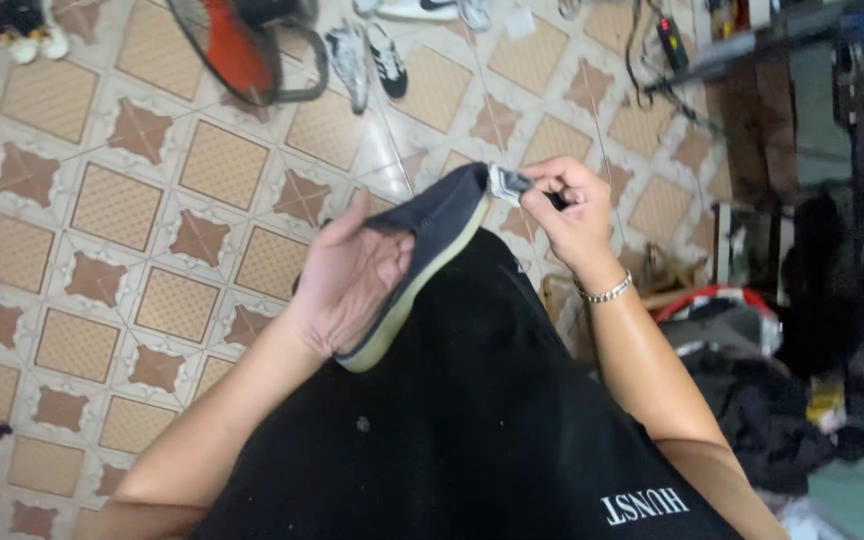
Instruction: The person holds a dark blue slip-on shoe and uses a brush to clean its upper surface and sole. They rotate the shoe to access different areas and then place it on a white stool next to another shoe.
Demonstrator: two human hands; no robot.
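A shoe (432,250) rests on the person's lap, left hand (347,280) underneath it, right hand (567,205) at its toe; sneakers (367,60) lie on the floor (102,200) beyond.

Small crumpled silver-white label (508,183) at the shoe's toe — pinched by right-hand fingers (542,185).

head cam | looks steeply down – close over lap | tiled floor (112,200) beyond

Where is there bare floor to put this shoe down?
Bare tile floor lies left of the left hand and dark shoe, below the fan. Crowded: sneakers up top, and clutter right of the right hand.
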